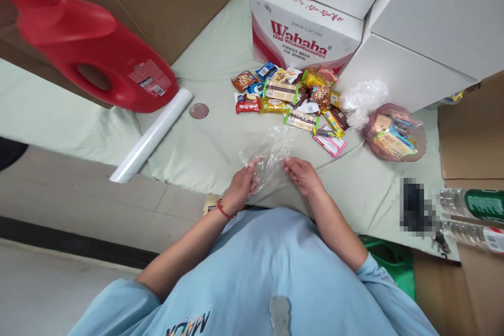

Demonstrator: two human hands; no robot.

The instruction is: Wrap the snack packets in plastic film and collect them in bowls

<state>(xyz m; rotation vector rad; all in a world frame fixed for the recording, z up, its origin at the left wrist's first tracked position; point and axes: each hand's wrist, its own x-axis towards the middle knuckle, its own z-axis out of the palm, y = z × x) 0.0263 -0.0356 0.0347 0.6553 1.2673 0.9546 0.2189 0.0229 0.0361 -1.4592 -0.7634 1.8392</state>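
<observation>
A crumpled clear plastic bag (271, 155) stretches between my two hands, above the pale green cloth. My left hand (243, 185), with a red cord at the wrist, is closed on the bag's left side. On the other side, the fingertips of my right hand (303, 174) pinch the bag's right edge. Just beyond the bag lies a loose pile of wrapped snacks (281, 92) in brown, yellow, blue and red packets. A pink packet (331, 143) is the one closest to my right hand. The bag looks see-through, with no contents visible.
Right of the pile stands a pink translucent bowl (422, 142) of snacks, beside a crumpled white plastic bag (364, 100). A Wahaha carton (307, 31) is behind. Leftward are a round tin-like disc (199, 111), a white roll (151, 136) and a big red jug (98, 52). Bottles (472, 205) lie far right.
</observation>
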